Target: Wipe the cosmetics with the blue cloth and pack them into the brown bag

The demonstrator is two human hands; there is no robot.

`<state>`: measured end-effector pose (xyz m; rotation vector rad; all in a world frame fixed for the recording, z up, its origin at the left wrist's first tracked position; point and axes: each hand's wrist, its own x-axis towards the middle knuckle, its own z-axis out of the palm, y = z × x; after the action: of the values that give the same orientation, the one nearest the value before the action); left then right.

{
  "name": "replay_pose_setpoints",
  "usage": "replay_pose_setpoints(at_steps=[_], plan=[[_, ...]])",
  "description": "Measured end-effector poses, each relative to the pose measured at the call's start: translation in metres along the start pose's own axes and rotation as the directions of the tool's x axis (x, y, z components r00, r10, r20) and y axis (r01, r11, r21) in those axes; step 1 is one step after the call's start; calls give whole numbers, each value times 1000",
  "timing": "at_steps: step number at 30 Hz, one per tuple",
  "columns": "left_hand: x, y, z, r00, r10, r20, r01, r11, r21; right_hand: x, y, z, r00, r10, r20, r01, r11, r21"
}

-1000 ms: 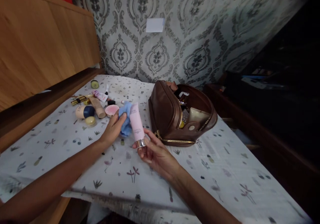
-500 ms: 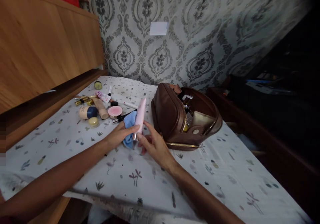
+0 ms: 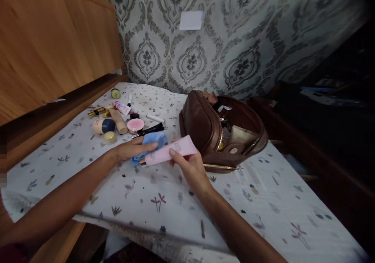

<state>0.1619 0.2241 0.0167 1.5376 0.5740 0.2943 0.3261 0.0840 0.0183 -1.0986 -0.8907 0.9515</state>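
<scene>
My right hand (image 3: 189, 167) is closed around a pale pink squeeze tube (image 3: 166, 152), its thumb on top. The tube lies nearly level, its shiny cap pointing left and its flat end right. My left hand (image 3: 129, 149) is closed on a blue cloth (image 3: 154, 140), which is bunched behind and under the tube's capped end. Right of my hands stands a brown cosmetic bag (image 3: 199, 118), unzipped, with a beige tube (image 3: 241, 138) and other items inside. A black tube (image 3: 152, 129) lies just beyond the cloth.
Cosmetics lie at the back left: a pink compact (image 3: 135, 125), a bottle with dark blue cap (image 3: 104, 126), a beige tube (image 3: 118, 122), a small yellow jar (image 3: 109, 136) and a white pen-like stick (image 3: 155, 118). A wooden cabinet (image 3: 58, 40) borders the left; the patterned wall (image 3: 190, 59) stands behind.
The pink tube has turned from upright to nearly level, its cap now pointing left. My right hand has shifted from the capped end to the tube's body. The view has tilted slightly down.
</scene>
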Motion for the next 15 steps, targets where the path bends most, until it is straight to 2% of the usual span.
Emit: replay_pose_setpoints(at_steps=[4, 8, 12, 15], plan=[[5, 3, 4, 992, -17, -122, -6, 982, -187, -13, -9, -5, 987, -151, -48, 138, 969, -204], [6, 12, 8, 990, -4, -140, -37, 955, -295, -15, -7, -10, 959, -242, -149, 204, 951, -232], [5, 10, 12, 989, 56, -136, -90, 962, -257, -12, -3, -12, 918, -309, -248, 254, 939, -232], [4, 3, 16, 970, 125, -208, -161, 973, -165, -13, -2, -12, 929, -298, -220, 248, 941, -229]])
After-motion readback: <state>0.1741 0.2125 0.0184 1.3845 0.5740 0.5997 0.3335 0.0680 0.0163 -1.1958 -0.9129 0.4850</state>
